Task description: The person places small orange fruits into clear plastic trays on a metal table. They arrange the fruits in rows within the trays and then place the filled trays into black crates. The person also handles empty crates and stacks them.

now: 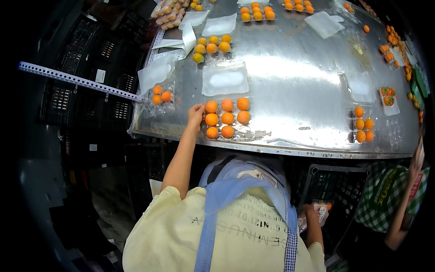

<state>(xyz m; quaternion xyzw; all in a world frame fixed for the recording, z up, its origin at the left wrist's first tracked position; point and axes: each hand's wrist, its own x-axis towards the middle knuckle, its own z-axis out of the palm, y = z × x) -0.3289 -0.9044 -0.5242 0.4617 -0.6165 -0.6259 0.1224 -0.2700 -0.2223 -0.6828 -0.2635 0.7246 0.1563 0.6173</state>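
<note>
My left hand (pixel 196 117) is at the left edge of a clear plastic tray (pixel 238 133) near the front of the metal table, its fingers curled on the rim. Several oranges (pixel 227 118) sit in rows in this tray; its front right spot holds no fruit. Just behind it lies a white foam-like pad (pixel 225 79) on clear plastic. Low on the right, my right hand (pixel 308 212) reaches into a black plastic crate (pixel 340 168) and grips a wrapped fruit pack (pixel 321 212). Its fingertips are hidden.
The metal table (pixel 289 102) also bears trays of oranges (pixel 211 48), more oranges (pixel 363 125) at right and netted packs (pixel 169 13) at far left. A perforated metal bar (pixel 81 81) juts left over stacked black crates (pixel 98 76). Another person's arm (pixel 404 204) is at far right.
</note>
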